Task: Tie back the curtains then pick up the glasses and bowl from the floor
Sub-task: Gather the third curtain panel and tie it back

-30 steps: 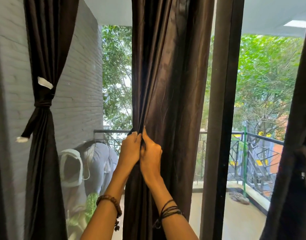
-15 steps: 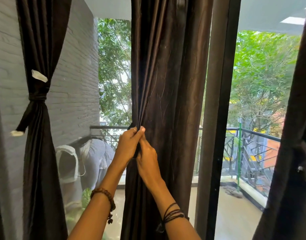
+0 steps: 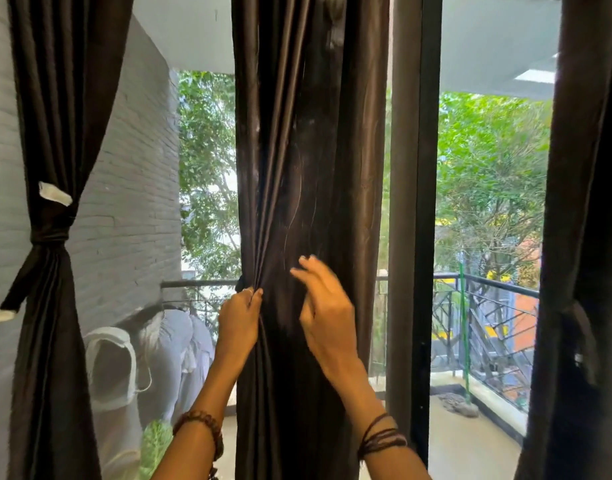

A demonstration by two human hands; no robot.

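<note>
A dark brown middle curtain hangs loose in front of the glass door. My left hand grips a bunch of its folds at the curtain's left edge. Over the cloth to the right, my right hand hovers with relaxed, spread fingers and holds nothing; it is blurred. The left curtain is tied at its waist with a knotted band. At the far right, a third curtain is gathered in too. The glasses and the bowl are out of view.
A dark door frame post stands right of the middle curtain. Beyond the glass lie a balcony with a black railing, a grey brick wall and trees. A person's reflection shows in the left pane.
My right hand has let go of the curtain folds and moved right, fingers spread. My left hand still grips the folds. The view has tilted up slightly.
</note>
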